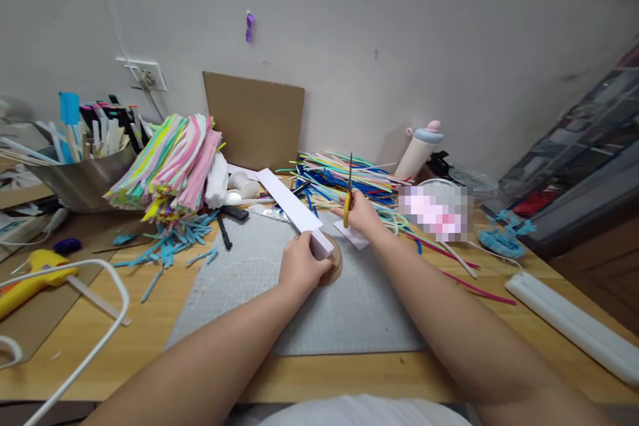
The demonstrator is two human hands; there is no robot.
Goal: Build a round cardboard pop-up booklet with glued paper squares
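Note:
My left hand is closed on a long white paper strip, which bends near my fingers and reaches away toward the back left. Below the bend, a round brown disc shows partly beside my fingertips; whether I grip it too cannot be seen. A pair of scissors with yellow handles is in my right hand, blades pointing up and away. Under that hand lies a small white paper piece on the grey cutting mat.
Pipe cleaners are piled behind my hands, with a thick pastel bundle at left. A yellow glue gun with a white cable lies far left. A bottle and white bar are at right. Cardboard leans on the wall.

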